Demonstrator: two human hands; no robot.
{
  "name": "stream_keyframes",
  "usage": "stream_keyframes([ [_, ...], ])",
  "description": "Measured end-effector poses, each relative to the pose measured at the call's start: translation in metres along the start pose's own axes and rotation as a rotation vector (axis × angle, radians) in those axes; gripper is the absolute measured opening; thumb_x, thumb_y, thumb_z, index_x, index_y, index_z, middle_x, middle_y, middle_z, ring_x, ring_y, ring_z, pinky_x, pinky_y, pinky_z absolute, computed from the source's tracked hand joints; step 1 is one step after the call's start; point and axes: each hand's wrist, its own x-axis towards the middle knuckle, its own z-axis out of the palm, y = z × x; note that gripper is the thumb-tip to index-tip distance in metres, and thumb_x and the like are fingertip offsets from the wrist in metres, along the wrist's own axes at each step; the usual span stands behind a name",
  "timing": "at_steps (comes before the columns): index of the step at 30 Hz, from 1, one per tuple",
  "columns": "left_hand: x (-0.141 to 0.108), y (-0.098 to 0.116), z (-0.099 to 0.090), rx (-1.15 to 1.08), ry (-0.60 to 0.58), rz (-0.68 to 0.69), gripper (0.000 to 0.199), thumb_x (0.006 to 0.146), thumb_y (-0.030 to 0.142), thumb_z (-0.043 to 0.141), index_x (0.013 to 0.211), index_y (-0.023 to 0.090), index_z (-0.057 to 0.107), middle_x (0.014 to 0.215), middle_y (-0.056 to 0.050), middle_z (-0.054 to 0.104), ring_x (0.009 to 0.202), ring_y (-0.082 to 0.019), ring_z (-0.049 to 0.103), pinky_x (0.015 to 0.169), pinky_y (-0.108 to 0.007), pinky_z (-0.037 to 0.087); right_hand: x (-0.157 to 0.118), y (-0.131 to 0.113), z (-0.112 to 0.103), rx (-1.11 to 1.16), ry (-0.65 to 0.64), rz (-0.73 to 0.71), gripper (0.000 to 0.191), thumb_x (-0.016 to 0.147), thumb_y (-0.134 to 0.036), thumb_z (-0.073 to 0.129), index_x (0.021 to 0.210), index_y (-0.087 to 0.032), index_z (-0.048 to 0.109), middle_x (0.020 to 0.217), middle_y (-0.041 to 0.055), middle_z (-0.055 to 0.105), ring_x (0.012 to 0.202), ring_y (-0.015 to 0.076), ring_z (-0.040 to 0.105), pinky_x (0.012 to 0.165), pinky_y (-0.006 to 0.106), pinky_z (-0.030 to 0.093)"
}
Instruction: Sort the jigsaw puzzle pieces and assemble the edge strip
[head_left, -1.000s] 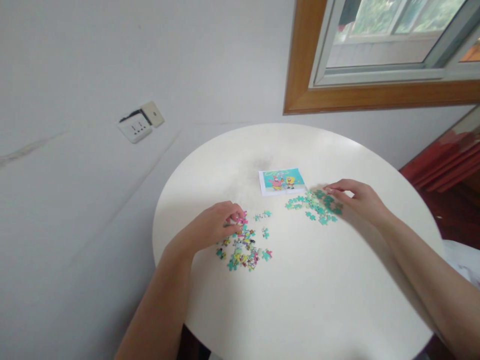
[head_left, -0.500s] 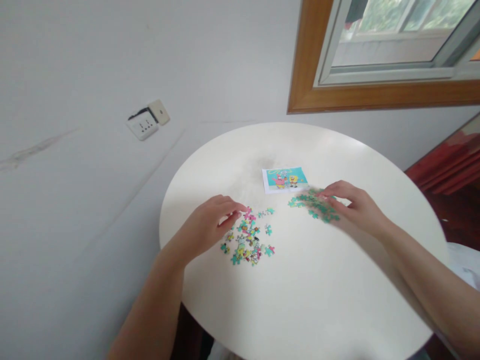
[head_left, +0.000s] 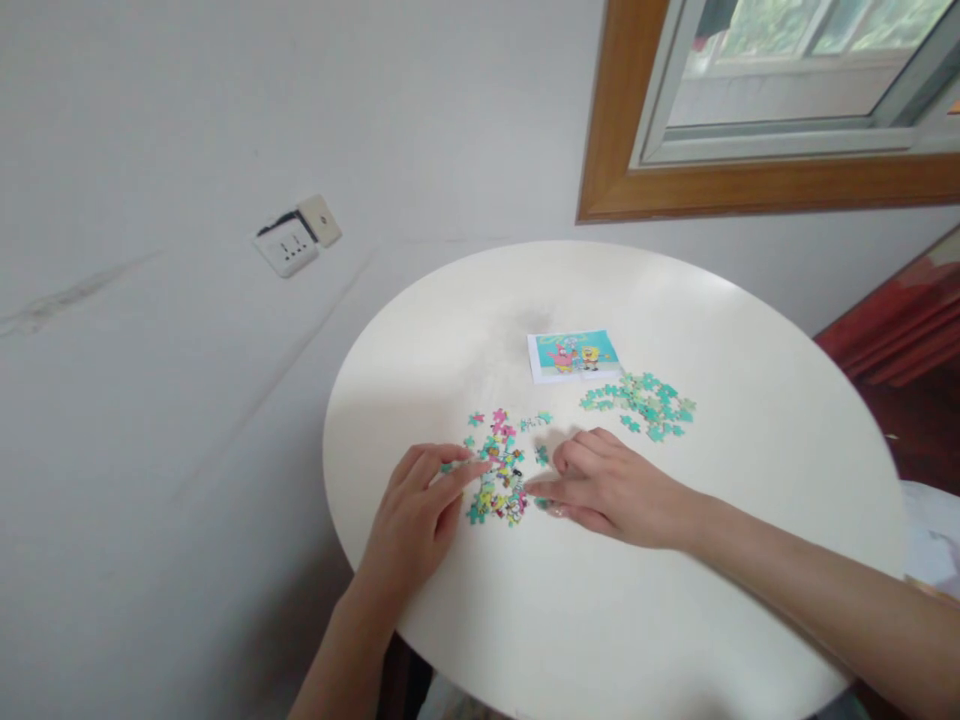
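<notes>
A loose cluster of multicoloured jigsaw pieces lies between my two hands on the table. My left hand is at the cluster's left side, its index finger stretched over the pieces and nothing held that I can see. From the right, my right hand reaches in with its index finger extended to the cluster's edge and the other fingers partly bent. Its fingertips partly cover a few pieces there. Farther right, a pile of mostly green jigsaw pieces lies untouched by either hand.
Behind the pieces, a printed cartoon picture card lies on the round white table. The wall holds a socket at the left and a wood-framed window at the right. A red curtain hangs beyond the table's right edge.
My right hand has left the green pile and moved left and nearer to the multicoloured cluster. My left hand has come down from the cluster's top to its left side.
</notes>
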Motion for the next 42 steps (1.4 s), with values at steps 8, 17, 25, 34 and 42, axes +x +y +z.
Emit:
stream_keyframes([
  [8, 0.002, 0.007, 0.002, -0.054, -0.109, 0.119, 0.05, 0.088, 0.001, 0.049, 0.128, 0.028, 0.059, 0.117, -0.007, 0.059, 0.111, -0.024, 0.051, 0.097, -0.043, 0.045, -0.006, 0.003, 0.005, 0.105, 0.037, 0.091, 0.035, 0.099, -0.029, 0.045, 0.129, -0.02, 0.06, 0.1, 0.0083, 0.058, 0.095, 0.0214, 0.049, 0.087, 0.039, 0.037],
  [17, 0.002, 0.008, 0.002, -0.076, -0.106, 0.098, 0.043, 0.089, 0.001, 0.047, 0.122, 0.025, 0.061, 0.116, -0.007, 0.059, 0.11, -0.023, 0.052, 0.096, -0.041, 0.046, -0.009, 0.01, 0.007, 0.166, 0.104, 0.04, 0.037, 0.097, -0.02, 0.046, 0.133, -0.018, 0.055, 0.116, 0.0108, 0.059, 0.105, 0.0213, 0.051, 0.093, 0.039, 0.04],
  [25, 0.004, 0.009, 0.0, -0.067, -0.042, 0.05, 0.036, 0.092, 0.003, 0.047, 0.115, 0.024, 0.065, 0.111, -0.007, 0.059, 0.107, -0.021, 0.054, 0.092, -0.039, 0.048, -0.01, 0.001, 0.0, 0.035, 0.015, -0.006, 0.033, 0.1, -0.021, 0.04, 0.123, -0.013, 0.062, 0.1, 0.0103, 0.063, 0.095, 0.0221, 0.051, 0.087, 0.04, 0.041],
  [34, 0.003, 0.005, -0.001, -0.03, -0.016, 0.03, 0.037, 0.091, 0.004, 0.048, 0.118, 0.024, 0.064, 0.11, -0.007, 0.062, 0.106, -0.022, 0.055, 0.091, -0.04, 0.047, -0.01, 0.004, 0.003, 0.368, 0.11, 0.049, 0.035, 0.095, -0.013, 0.047, 0.125, -0.02, 0.063, 0.102, 0.0098, 0.062, 0.096, 0.019, 0.055, 0.085, 0.035, 0.047],
  [42, 0.0, 0.003, -0.001, 0.057, 0.071, -0.043, 0.041, 0.088, 0.001, 0.046, 0.112, 0.026, 0.069, 0.11, -0.007, 0.063, 0.104, -0.024, 0.054, 0.089, -0.043, 0.047, -0.011, 0.003, 0.008, 0.098, 0.092, -0.018, 0.034, 0.098, -0.017, 0.043, 0.126, -0.015, 0.062, 0.1, 0.0122, 0.061, 0.094, 0.0222, 0.054, 0.085, 0.039, 0.047],
])
